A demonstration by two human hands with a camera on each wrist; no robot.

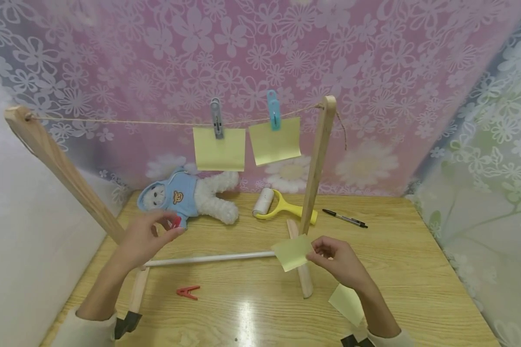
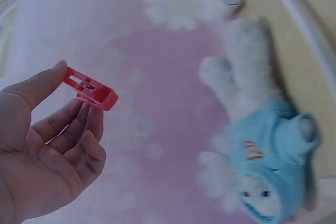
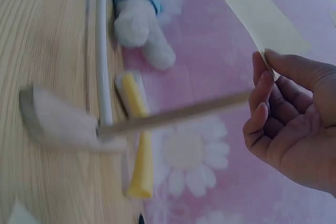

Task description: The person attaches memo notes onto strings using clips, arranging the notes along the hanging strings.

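I see the hands well apart: the left hand [image 1: 144, 239] pinches a red clothespin [image 2: 107, 97] near the hooded plush toy [image 1: 185, 193], the right hand [image 1: 340, 261] a yellow sticky note [image 1: 293, 253] by a wooden post [image 1: 318, 164]. Two more notes [image 1: 219, 152] hang clipped from the twine [image 1: 147, 122] above.

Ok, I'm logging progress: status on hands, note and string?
Left hand pinches red clip. Right hand pinches yellow note, unclipped. Two pegged notes occupy string's right half.
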